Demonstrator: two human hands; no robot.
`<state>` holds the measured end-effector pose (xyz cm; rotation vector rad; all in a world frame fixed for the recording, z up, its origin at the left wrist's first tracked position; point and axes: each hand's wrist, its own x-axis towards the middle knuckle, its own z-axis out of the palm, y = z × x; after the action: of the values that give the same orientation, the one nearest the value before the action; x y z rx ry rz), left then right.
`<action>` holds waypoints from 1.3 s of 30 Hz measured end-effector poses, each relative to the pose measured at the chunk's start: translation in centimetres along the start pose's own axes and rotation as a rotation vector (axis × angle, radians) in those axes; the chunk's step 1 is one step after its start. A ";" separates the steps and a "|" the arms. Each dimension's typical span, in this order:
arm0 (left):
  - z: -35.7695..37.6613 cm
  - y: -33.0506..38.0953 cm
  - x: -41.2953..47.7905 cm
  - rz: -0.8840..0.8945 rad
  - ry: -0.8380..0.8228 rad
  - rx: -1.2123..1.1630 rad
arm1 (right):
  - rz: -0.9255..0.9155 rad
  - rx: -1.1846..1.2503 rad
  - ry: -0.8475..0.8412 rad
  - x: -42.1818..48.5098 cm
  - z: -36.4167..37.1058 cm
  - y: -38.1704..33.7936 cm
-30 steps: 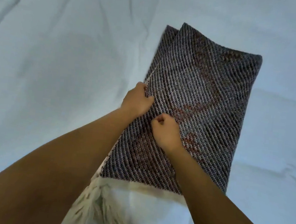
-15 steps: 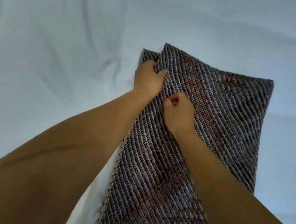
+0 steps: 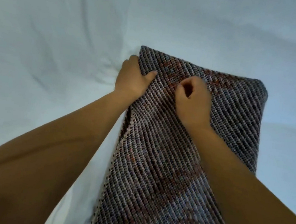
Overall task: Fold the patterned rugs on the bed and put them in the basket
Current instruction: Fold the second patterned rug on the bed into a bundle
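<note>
Woven cloth under both hands: left hand (image 3: 134, 79) clamped on the left edge of the patterned rug (image 3: 183, 170), thumb on top, fingers tucked beneath; right hand (image 3: 193, 103) curled in a fist on the top face just beside it, and whether it pinches cloth cannot be told. Rug: coarse diagonal-ribbed weave, grey-black with rust-red patches, apparently doubled into a long limp strip with a squared far end, lying on the bed (image 3: 49, 56), whose pale-blue sheet is wrinkled and whose edges do not show. Progress, as judged: first fold in, further folds outstanding; no basket in view, transfer not begun.
</note>
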<state>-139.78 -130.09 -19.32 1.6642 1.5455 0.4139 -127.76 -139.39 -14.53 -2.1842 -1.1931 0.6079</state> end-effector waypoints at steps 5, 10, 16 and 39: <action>0.7 2.7 1.4 -0.030 -0.002 0.069 | -0.111 -0.320 0.047 4.5 -5.5 3.6; 0.4 4.3 3.6 -0.182 -0.009 0.177 | 0.060 -0.491 -0.253 8.4 -10.0 5.4; 0.8 5.4 4.4 -0.136 0.106 0.106 | 0.082 -0.652 -0.646 11.3 -13.3 7.1; 7.5 3.0 -8.9 0.401 -0.063 0.700 | -0.226 -0.534 -0.138 -1.6 -3.2 11.3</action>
<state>-134.17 -140.75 -19.33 2.5170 1.3845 0.0032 -119.73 -146.58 -19.57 -2.4043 -1.8137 0.3753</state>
